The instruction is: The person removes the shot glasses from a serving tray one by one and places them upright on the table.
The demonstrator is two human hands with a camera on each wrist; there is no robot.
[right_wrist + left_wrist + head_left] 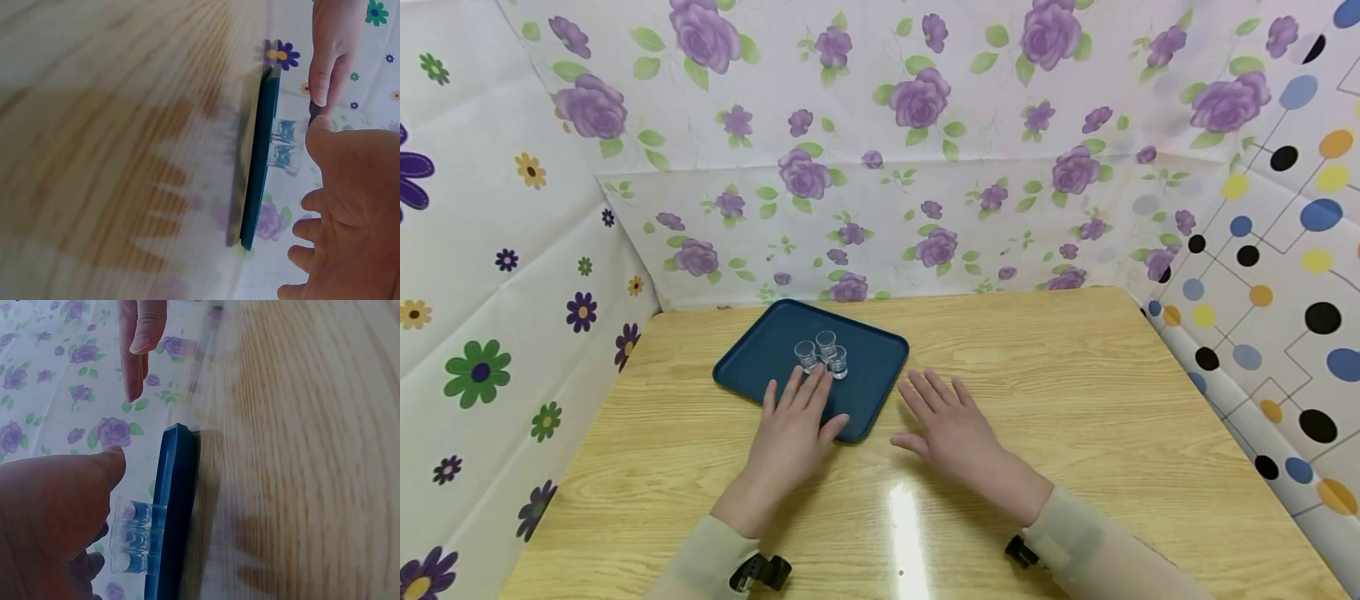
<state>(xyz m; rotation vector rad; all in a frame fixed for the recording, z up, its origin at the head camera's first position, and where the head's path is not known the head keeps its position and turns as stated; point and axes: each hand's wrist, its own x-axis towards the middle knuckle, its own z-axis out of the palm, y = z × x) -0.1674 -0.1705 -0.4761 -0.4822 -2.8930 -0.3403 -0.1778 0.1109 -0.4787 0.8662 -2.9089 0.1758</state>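
Evidently the blue tray (876, 358) is keeping three glasses (827, 343) together — your left hand (792, 429) and right hand (953, 432) are hovering, fingers apart, holding nothing.

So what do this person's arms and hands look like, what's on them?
The left hand and right hand are bare, without gloves. The left sleeve and right sleeve are pale beige. A small black device shows near each sleeve's end.

We see a pale wood-grain tabletop (1075, 383) and, lying askew on it toward the back left, a dark blue tray (767, 343).
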